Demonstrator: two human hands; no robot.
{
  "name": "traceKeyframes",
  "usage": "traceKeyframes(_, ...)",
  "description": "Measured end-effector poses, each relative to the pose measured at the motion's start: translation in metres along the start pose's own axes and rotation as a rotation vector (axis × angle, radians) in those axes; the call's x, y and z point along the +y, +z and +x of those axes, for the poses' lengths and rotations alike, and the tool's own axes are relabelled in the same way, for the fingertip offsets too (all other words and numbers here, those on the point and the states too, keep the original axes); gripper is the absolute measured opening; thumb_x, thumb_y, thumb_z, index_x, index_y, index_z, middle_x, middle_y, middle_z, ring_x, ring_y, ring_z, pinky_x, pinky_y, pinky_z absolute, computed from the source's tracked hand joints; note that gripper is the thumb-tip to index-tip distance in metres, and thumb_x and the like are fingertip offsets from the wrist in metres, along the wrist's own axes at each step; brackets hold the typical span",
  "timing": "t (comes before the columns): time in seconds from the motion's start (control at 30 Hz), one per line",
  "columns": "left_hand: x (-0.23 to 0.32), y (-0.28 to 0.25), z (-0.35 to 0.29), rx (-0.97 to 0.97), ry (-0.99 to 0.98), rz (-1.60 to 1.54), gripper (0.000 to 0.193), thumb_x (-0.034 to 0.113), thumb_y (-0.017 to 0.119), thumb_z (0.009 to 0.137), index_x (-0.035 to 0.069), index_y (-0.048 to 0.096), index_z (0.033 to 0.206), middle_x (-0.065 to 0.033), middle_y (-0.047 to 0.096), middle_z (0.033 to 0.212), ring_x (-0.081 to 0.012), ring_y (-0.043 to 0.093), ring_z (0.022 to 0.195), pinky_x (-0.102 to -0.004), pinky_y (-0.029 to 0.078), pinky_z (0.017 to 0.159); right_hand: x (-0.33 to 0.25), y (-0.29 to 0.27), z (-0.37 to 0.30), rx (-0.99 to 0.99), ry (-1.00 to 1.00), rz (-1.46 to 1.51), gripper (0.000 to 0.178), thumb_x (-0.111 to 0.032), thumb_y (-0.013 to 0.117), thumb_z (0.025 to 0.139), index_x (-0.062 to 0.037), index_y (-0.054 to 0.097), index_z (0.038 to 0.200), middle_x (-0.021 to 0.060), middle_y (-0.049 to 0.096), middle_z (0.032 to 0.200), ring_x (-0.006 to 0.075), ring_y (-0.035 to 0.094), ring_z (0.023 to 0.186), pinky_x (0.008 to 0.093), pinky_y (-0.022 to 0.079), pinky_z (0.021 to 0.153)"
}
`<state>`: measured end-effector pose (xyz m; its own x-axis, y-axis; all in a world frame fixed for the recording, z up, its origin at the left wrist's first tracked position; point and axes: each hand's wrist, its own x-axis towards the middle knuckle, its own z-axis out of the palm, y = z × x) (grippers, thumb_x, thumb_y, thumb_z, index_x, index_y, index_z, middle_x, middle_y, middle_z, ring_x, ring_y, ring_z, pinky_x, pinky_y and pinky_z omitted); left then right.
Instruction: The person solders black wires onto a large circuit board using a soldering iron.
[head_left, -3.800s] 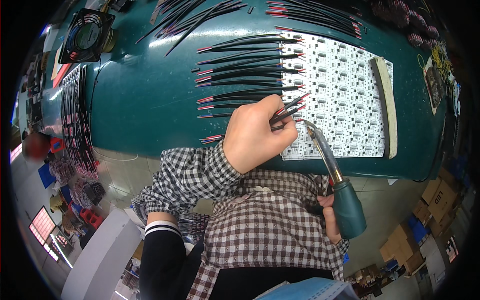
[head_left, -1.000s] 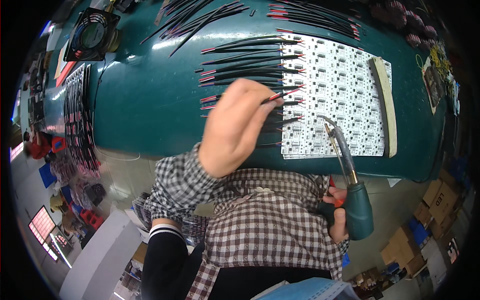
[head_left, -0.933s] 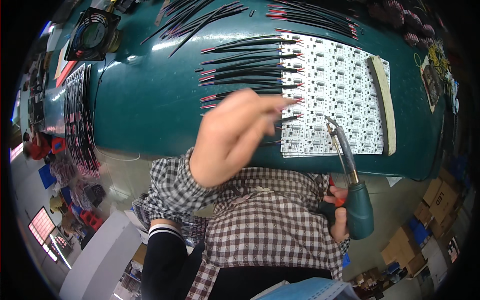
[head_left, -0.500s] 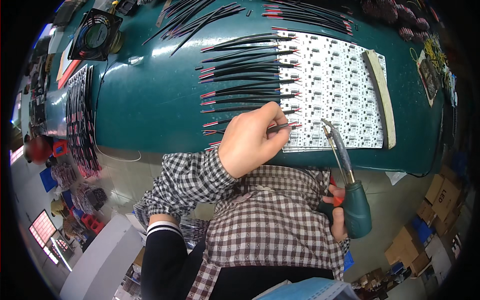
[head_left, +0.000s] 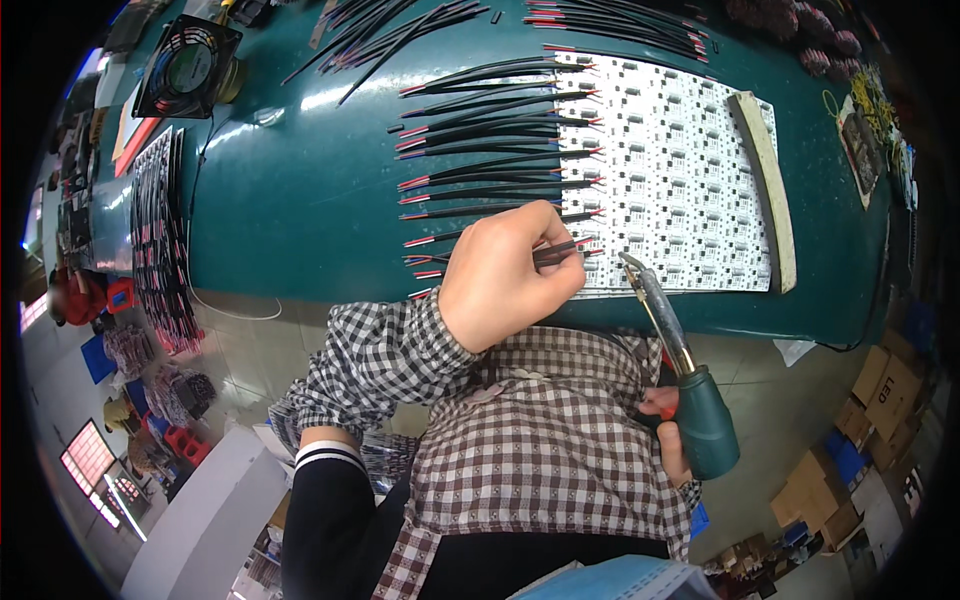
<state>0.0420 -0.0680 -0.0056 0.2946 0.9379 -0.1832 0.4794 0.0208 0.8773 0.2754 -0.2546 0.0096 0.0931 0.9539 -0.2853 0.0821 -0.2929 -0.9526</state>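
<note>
My left hand [head_left: 510, 275] pinches a black-sleeved wire [head_left: 562, 248] between thumb and fingertips. The bare end of that wire lies over the left edge of a white circuit board panel [head_left: 680, 180]. At the panel's lower right, my right hand [head_left: 674, 445] is wrapped round the green handle of a soldering gun [head_left: 710, 430], and part of this hand is hidden behind the handle. The gun's metal tip points up and left, just right of the pinched wire's end. Several black wires [head_left: 480, 185] with red and white ends lie in a row along the panel's left side.
A pale curved bar [head_left: 765, 190] rests across the panel's right side. Loose wire bundles [head_left: 400, 40] lie at the back of the green table [head_left: 300, 210]. At the left are a black fan [head_left: 187, 68] and a stack of wired boards [head_left: 160, 240]. Cardboard boxes [head_left: 810, 490] stand lower right.
The soldering gun's tip has moved left and slightly down, closer to the pinched wire's end. My left hand has barely shifted and keeps its pinch.
</note>
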Motion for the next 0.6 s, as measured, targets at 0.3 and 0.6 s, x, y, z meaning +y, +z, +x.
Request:
traceKeyframes(0.3,-0.0017,0.0003,0.0001,-0.009,-0.008,-0.002,0.018,0.01,0.072,0.076,-0.002,0.059,0.078,-0.0093,0.061,0.066,-0.011,0.055,0.058,-0.0273,0.044,0.054,-0.0076,-0.001,0.004,-0.055,0.029,-0.029,0.038,-0.013,0.075,0.084,0.0069,0.058,0.111,0.0158,0.065,0.097,0.024,0.068,0.092,0.035,0.059,0.079)
traceKeyframes(0.6,-0.0002,0.0015,0.0,-0.004,-0.017,0.007,0.017,0.009,0.072,0.076,-0.002,0.058,0.077,-0.0095,0.061,0.066,-0.0114,0.056,0.057,-0.0272,0.044,0.054,-0.0042,0.0004,0.0075,-0.057,-0.061,-0.099,0.034,-0.012,0.076,0.083,0.0062,0.06,0.106,0.0148,0.067,0.091,0.0228,0.069,0.084,0.0332,0.058,0.077)
